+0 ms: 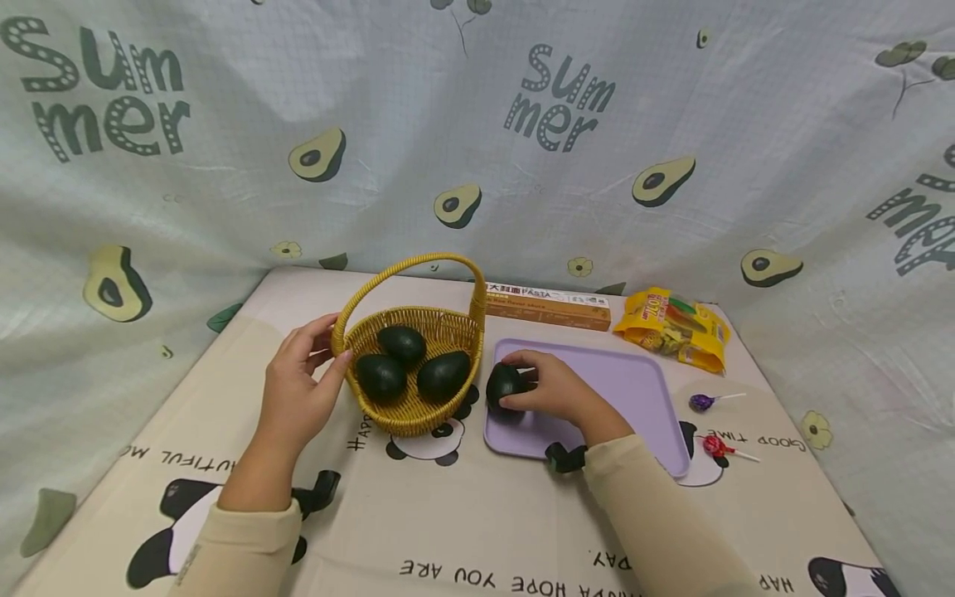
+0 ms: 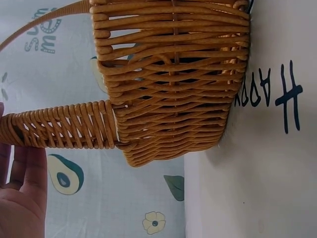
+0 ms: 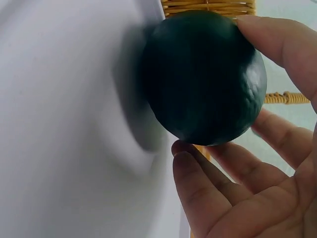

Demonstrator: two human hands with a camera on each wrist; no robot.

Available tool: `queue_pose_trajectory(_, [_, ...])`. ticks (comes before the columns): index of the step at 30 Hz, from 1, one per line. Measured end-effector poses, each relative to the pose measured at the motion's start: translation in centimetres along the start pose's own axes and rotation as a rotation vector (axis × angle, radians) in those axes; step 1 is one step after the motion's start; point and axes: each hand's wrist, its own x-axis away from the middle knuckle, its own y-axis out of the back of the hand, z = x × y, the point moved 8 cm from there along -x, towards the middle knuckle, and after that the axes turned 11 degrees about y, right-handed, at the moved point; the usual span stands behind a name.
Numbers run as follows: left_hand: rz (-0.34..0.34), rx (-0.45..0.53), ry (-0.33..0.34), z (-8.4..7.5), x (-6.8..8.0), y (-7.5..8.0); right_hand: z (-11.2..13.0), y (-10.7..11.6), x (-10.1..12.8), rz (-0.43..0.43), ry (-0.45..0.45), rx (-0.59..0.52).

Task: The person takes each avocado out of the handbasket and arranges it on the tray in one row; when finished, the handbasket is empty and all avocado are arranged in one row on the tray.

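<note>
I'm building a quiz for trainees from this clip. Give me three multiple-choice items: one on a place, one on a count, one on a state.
1. Where is the right hand's avocado?
A. over the purple tray
B. in the basket
C. on the pasta box

2. How many avocados lie in the basket?
A. one
B. three
C. five

3. What is the left hand doing?
A. holding a lollipop
B. lying flat on the table
C. touching the basket's rim

Answers: 1 A, it sits at the tray's left edge; 2 B, three dark fruits show inside; 3 C, fingers meet the wicker.

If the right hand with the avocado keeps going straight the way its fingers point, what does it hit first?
The right hand grips an avocado at the tray's left edge, fingers pointing left. The basket wall looks like the first thing in that line, though the gap's depth is hard to judge.
</note>
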Motion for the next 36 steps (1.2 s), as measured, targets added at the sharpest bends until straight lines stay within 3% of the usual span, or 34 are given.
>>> queue_pose_trajectory(21, [0.014,0.029,0.020,0.9,0.0,0.0,0.2,1.5,0.5,-0.039,0.030,-0.022])
queue_pose_trajectory(30, [0.025,0.062,0.013,0.9,0.1,0.0,2.2,2.4,0.2,-0.056,0.078,-0.009])
queue_pose_trajectory(36, [0.023,0.056,0.012,0.9,0.0,0.0,3.6,2.0,-0.4,-0.008,0.082,-0.024])
